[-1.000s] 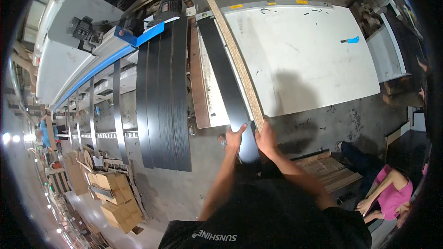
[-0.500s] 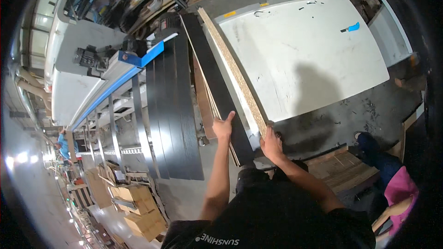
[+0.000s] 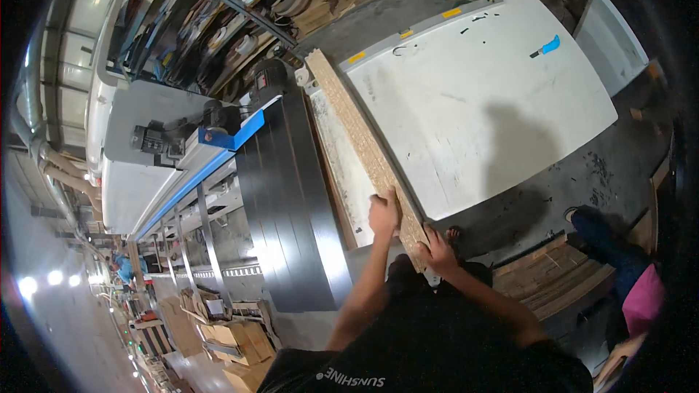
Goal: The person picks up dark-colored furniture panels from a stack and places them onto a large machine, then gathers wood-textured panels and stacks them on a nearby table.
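Note:
A long chipboard strip (image 3: 357, 131) runs away from me, its speckled tan face showing. My left hand (image 3: 384, 212) is closed around its left side, toward the near end. My right hand (image 3: 437, 251) grips the same strip at its near end from the right, with its fingers partly hidden. To the left lies a row of long, glossy black boards (image 3: 287, 196), side by side. Just right of the strip is a large white tabletop (image 3: 466, 102), and a narrower pale surface (image 3: 335, 142) shows between the strip and the black boards.
A blue-handled knife (image 3: 546, 46) lies on the white top's far right. Left stands a grey machine with a blue rail (image 3: 196, 182) and motors. Cardboard boxes (image 3: 233, 338) sit lower left; racks of strips (image 3: 211, 36) stand behind. Another person's pink sleeve (image 3: 644, 298) appears at right.
My left hand has left the black board and taken hold of the chipboard strip. That black board now lies among the others on the left. My view has shifted slightly.

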Tool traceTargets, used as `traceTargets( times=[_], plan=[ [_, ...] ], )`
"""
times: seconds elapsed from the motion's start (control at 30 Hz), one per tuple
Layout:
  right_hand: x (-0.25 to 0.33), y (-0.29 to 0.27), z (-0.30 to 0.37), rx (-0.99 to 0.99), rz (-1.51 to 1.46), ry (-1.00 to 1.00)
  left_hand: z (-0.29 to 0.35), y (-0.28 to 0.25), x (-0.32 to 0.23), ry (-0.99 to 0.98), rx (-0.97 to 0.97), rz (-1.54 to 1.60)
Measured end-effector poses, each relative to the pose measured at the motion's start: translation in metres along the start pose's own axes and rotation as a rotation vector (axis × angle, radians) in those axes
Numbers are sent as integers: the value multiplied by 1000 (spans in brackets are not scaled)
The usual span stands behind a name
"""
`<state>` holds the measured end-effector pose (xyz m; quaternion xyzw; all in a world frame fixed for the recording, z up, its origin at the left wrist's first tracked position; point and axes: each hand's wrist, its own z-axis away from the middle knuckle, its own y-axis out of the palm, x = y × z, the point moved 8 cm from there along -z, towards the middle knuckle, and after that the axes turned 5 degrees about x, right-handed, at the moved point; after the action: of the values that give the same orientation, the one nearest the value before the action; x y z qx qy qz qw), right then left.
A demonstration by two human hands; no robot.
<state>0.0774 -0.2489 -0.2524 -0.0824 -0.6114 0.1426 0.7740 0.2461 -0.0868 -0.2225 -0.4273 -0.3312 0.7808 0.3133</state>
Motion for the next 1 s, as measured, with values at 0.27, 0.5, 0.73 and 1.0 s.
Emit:
traceTargets(
  times=[0.27,0.5,0.73,1.0],
  plan=[
    [-166,60,31,198,-821,744,-177,-88,-62,-191,-140,111],
    [-144,63,23,330,-489,-242,-192,-89,-64,-86,-152,33],
    [-68,67,4,845,-856,620,-194,-72,-92,5,-130,37],
    [-85,34,35,592,-713,486,-145,-10,-154,174,-120,146]
  ],
)
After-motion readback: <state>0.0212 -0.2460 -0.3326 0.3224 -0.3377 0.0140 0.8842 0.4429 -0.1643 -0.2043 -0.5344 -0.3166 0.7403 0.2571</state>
